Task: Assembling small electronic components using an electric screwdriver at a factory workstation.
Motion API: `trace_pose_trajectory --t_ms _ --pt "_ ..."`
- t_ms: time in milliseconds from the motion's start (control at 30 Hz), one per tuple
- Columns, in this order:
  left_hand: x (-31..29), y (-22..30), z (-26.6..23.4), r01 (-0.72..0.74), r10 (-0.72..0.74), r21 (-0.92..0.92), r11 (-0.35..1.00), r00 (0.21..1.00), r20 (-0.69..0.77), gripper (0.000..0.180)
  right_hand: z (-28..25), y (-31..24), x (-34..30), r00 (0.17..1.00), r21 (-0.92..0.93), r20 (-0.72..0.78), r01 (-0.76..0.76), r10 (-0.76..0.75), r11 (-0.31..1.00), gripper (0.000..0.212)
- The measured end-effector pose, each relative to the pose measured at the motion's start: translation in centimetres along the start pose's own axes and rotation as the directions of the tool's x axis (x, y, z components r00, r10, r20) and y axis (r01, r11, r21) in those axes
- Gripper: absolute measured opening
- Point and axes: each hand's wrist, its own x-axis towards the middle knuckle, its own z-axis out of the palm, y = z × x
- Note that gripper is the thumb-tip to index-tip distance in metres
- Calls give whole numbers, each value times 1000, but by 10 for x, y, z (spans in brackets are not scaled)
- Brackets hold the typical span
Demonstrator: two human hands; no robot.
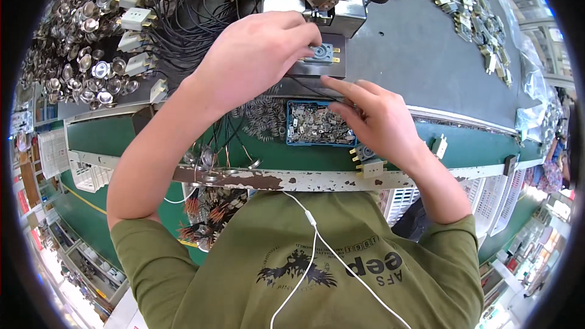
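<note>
Olive-green short-sleeved T-shirt (292, 268), dark winged print on chest; white earphone cable (317, 240) with inline remote; bare forearms, hands at 12 o'clock.

Just below the hands there's a blue tray (291, 123) full of tiny metal bits, with a loose pile of springs (263, 117) right beside it. Way off to the left of the hands, a big heap of round metal caps on black wires (91, 55). Far right, a scatter of small assembled parts (475, 18) on the grey belt (414, 61).
</note>
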Motion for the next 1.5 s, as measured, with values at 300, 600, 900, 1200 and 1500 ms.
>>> trace_pose_trajectory --t_ms 300,600,900,1200,1500 --pt "11 0 17 -46 46 6 999 999 9 7 -5 7 -24 989 514 6 -130 148 848 59" --pt "9 2 20 39 -37 -53 998 999 21 8 -8 7 -26 982 582 23 -167 189 796 59" --pt "5 10 12 9 -7 -53 999 1000 26 17 -9 4 -32 965 573 10 -219 260 790 49" --pt "-15 12 -12 -96 123 -153 984 975 185 13 -19 9 -3 962 387 111 -272 248 881 38" --pt "-18 3 -25 -76 96 -174 982 989 108 21 -4 21 15 932 883 336 -363 138 297 49"
